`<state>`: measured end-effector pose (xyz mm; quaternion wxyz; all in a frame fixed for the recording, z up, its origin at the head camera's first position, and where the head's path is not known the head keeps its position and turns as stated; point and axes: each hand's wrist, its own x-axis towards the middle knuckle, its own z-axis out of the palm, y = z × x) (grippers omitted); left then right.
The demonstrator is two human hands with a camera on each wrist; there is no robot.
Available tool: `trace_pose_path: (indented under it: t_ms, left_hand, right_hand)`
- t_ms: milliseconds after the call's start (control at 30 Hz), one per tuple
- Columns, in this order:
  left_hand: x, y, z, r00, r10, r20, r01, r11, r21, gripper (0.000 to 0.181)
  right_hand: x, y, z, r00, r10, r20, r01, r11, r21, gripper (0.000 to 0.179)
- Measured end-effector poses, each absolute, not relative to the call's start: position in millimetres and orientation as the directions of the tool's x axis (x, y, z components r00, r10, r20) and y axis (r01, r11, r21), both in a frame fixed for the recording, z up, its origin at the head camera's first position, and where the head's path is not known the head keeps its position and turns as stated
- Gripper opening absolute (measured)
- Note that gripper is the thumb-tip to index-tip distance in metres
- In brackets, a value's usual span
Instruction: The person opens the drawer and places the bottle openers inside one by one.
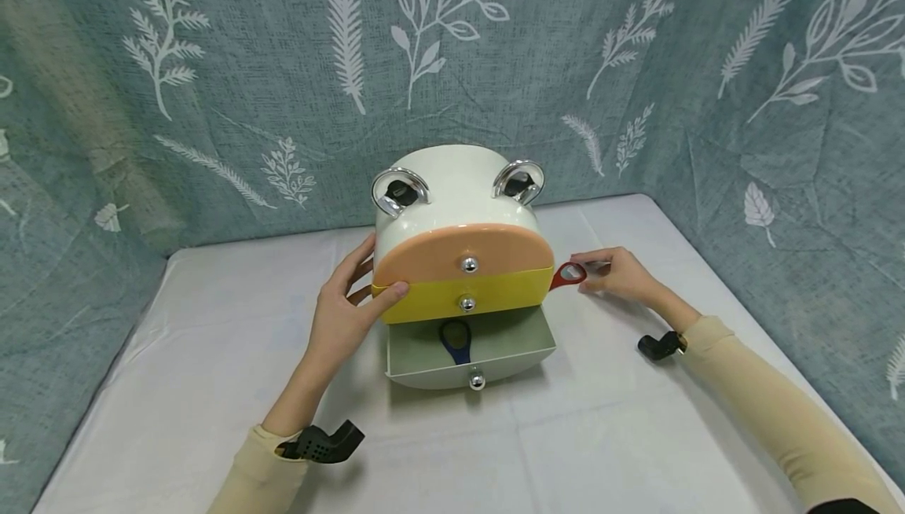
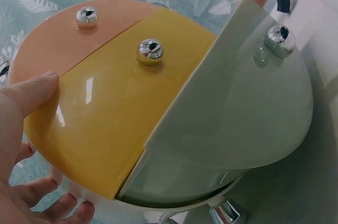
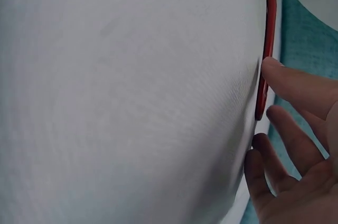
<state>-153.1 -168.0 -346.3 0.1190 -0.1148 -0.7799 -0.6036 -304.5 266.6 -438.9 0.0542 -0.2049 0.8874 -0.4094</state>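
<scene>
A small frog-faced drawer cabinet (image 1: 452, 176) stands on the table with its lowest, pale green drawer (image 1: 424, 380) pulled out. Inside that drawer lies a blue magnifying glass (image 1: 461, 354). My left hand (image 1: 335, 325) holds the cabinet's left side, its thumb on the yellow drawer front (image 2: 100, 129) and its other fingers along the side wall. At the cabinet's right, my right hand (image 1: 618, 274) pinches a red magnifying glass (image 1: 558, 280) by its ring. Seen nearly edge-on in the right wrist view, the red magnifying glass (image 3: 270, 28) lies under the thumb. Its handle end is hidden behind the cabinet in the head view.
Above the yellow drawer is an orange one (image 1: 424, 258), pushed in, with a round silver knob. A white cloth (image 1: 587, 435) covers the table. Behind and at the sides hangs a blue-green curtain (image 1: 269, 66) with white leaf prints.
</scene>
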Motion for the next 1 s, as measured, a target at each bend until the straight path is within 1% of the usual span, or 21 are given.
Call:
trace_pose_path:
  t_ms: [200, 400, 633, 833, 1000]
  left_hand:
    - [-150.0, -166.2, -341.4, -0.946, 0.036, 0.322, 0.321, 0.245, 0.915, 0.072]
    - [-150.4, -166.8, -342.3, -0.944, 0.033, 0.329, 0.327, 0.244, 0.913, 0.072]
    - [-150.2, -167.7, -343.7, -0.943, 0.032, 0.332, 0.330, 0.246, 0.911, 0.072]
    - [-151.0, -167.5, -345.6, -0.944, 0.031, 0.330, 0.327, 0.245, 0.913, 0.073]
    - [-150.7, -167.3, -345.4, -0.944, 0.034, 0.329, 0.327, 0.246, 0.912, 0.073]
  right_hand:
    - [-304.8, 264.7, -439.7, -0.910, -0.406, 0.087, -0.340, 0.608, -0.718, 0.047]
    - [-305.4, 262.5, -439.1, -0.909, -0.405, 0.097, -0.359, 0.644, -0.676, 0.048]
    - [-306.3, 259.5, -438.8, -0.901, -0.423, 0.102, -0.377, 0.642, -0.667, 0.045]
    - [-308.3, 258.5, -440.2, -0.893, -0.436, 0.110, -0.396, 0.645, -0.654, 0.049]
    - [-307.6, 256.6, -440.9, -0.895, -0.427, 0.127, -0.404, 0.658, -0.636, 0.045]
